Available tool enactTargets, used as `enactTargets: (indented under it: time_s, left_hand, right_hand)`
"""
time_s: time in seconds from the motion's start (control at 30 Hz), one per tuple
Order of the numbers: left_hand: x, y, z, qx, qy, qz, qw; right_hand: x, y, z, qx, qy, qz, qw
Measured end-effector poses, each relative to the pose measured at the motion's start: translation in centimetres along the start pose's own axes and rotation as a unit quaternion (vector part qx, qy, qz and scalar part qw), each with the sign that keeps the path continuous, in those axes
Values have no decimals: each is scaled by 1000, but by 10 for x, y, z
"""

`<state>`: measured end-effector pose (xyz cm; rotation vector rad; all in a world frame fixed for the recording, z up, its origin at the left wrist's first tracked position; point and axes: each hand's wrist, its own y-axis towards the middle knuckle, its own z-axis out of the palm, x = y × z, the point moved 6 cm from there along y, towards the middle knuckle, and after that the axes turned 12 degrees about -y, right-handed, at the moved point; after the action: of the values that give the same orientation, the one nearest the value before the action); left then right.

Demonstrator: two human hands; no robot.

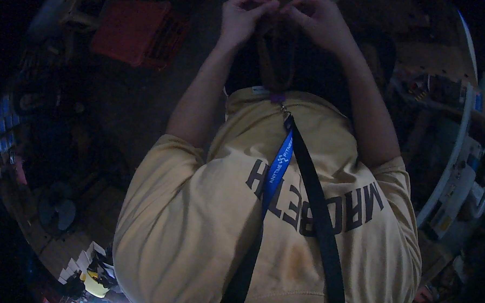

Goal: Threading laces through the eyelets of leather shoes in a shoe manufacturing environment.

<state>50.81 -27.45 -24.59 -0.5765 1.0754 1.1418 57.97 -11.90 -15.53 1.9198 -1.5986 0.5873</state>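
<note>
- Our left hand (pixel 247 13) and right hand (pixel 313 16) meet at the top edge, fingers curled around a small dark thing (pixel 278 7), too dim to identify.
- A red crate (pixel 134 30) lies upper left; a blue lanyard (pixel 278 166) crosses our yellow shirt (pixel 196 220).

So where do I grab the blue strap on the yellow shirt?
Pinch the blue strap around its middle, probably from the person's left. It lies flat on the yellow shirt, and the black strap runs close along its other edge, so the left edge is the free one.
</note>
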Motion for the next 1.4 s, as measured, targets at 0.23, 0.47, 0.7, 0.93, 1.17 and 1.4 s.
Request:
enactTargets:
  time_s: [0.23, 0.47, 0.7, 0.93, 1.17, 1.4]
  left_hand:
    - [11, 0, -7, 2, -20, -8, 1000]
    - [5, 0, -8, 4, -19, 17, 1000]
    - [-12, -4, -1, -18, 12, -32, 999]
    - [-38, -5, 15, 66, 45, -80, 994]
    - [-67, -20, 31, 90, 81, -139, 983]
    - [-86, -8, 32, 42, 540, 190, 819]
  right_hand:
    - [-20, 2, 10, 17, 163, 43, 986]
    - [-23, 7, 14, -19, 111, 24, 993]
    - [-50, 4, 37, -10, 11, 78, 997]
    - [-67, -1, 40, -19, 67, 56, 996]
    - [-69, -10, 40, -18, 97, 58, 993]
    - [-70, -17, 40, -56, 145, 53, 986]
